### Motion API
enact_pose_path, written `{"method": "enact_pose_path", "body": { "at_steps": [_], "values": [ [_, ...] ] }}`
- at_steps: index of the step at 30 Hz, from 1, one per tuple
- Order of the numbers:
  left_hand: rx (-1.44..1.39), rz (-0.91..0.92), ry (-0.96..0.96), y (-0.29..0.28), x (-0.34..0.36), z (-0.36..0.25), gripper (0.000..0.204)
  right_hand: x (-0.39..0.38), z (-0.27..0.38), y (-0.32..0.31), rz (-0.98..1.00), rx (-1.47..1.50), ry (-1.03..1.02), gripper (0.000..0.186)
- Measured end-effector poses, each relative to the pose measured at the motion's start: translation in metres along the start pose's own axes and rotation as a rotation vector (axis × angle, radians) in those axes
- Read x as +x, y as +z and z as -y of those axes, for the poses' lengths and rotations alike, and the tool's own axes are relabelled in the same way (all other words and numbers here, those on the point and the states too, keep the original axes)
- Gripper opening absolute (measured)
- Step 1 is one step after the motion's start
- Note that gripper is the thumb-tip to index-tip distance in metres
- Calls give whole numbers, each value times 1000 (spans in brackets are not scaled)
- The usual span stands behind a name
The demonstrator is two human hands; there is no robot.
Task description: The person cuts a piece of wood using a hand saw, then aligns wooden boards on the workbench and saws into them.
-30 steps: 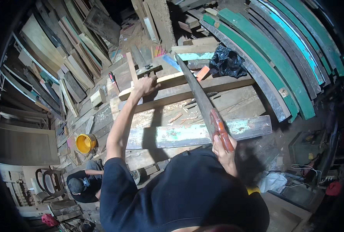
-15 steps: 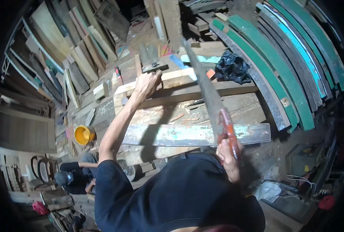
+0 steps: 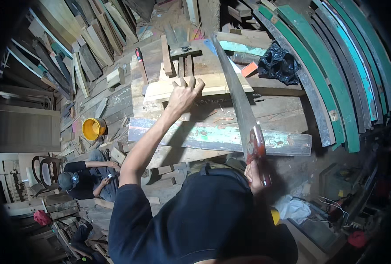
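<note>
My right hand (image 3: 253, 174) is wrapped round the red-brown handle of a handsaw (image 3: 236, 90), its long blade pointing away from me and passing over the right part of a pale wooden board (image 3: 217, 83). The blade looks raised; I cannot tell whether it touches the board. My left hand (image 3: 185, 94) grips that board near its middle, fingers bent over its upper face and the thumb hidden. Beyond the board lie a wood strip (image 3: 167, 55) and a dark clamp-like bar (image 3: 185, 53). A red-handled screwdriver (image 3: 141, 64) lies to the left.
A painted, worn plank (image 3: 204, 135) lies nearest me on the bench. Green curved beams (image 3: 318, 66) and a black plastic bag (image 3: 278, 65) are at the right. A yellow bucket (image 3: 93, 129) stands left, near a seated person (image 3: 85, 178). Boards lean at the far left.
My left hand has moved nearer me, from beside the dark bar onto the board, which now shows its broad face. The saw stays in my right hand, slightly lower. The view has shifted.
</note>
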State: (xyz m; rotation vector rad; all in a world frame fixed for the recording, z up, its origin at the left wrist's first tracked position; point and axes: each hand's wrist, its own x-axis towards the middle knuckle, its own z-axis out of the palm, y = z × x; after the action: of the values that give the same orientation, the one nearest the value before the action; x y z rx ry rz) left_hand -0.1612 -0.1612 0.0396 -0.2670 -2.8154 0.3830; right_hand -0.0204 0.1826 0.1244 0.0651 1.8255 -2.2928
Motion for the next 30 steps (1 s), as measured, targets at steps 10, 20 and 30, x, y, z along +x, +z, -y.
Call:
{"method": "enact_pose_path", "body": {
  "at_steps": [10,20,30],
  "values": [
    [-22,-32,11,7,-8,-6,55,-5,-13,5,-43,-59,3,13],
    [-111,56,-25,-9,4,2,49,7,-1,-12,46,-65,-28,13],
    [-193,36,-74,-8,4,1,33,25,9,-35,225,123,-103,10]
  ]
}}
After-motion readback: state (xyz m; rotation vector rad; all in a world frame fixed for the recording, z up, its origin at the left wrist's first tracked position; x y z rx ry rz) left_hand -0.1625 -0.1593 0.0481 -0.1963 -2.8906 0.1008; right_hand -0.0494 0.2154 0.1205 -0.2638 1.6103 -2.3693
